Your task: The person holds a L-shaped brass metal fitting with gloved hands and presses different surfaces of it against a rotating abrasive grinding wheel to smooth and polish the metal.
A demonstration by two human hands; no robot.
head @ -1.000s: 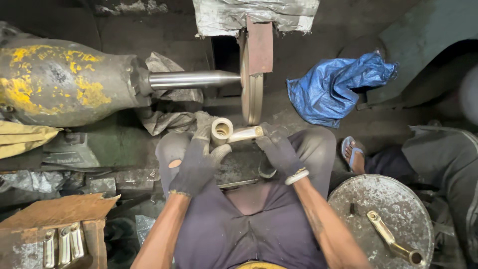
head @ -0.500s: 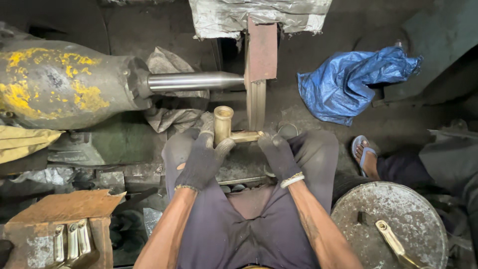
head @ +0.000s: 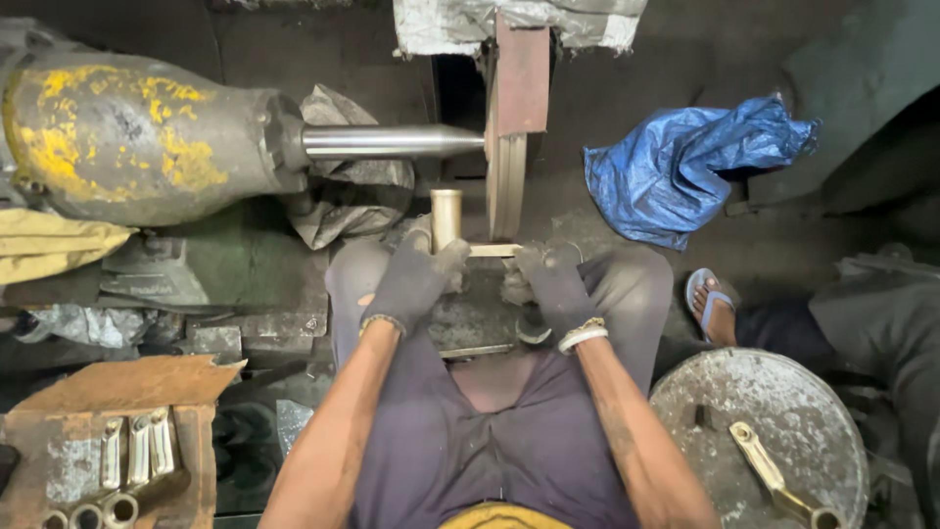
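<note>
Brass fitting (head: 460, 230) held in both gloved hands, just below and left of the buffing wheel (head: 507, 181). Left hand (head: 416, 279) clenched around the fitting's upright tubular end; right hand (head: 553, 284) closed on the other end of its horizontal arm, which runs left to right between the two grips. Long axis of that arm lies across the wheel's edge, with the wheel directly above its middle; whether it is touching the rim cannot be told. Both hands about equally near the wheel. Steel shaft (head: 392, 142) runs from the yellow-stained motor housing (head: 127, 137) rightward to the wheel. Blue plastic sheet (head: 685, 167) well to the right. Wooden tray (head: 117, 431) of similar brass pieces at lower left; round metal drum lid (head: 754, 421) carrying one brass handle (head: 769, 475) at lower right. Another person's sandalled foot (head: 710, 304) near the right knee.
</note>
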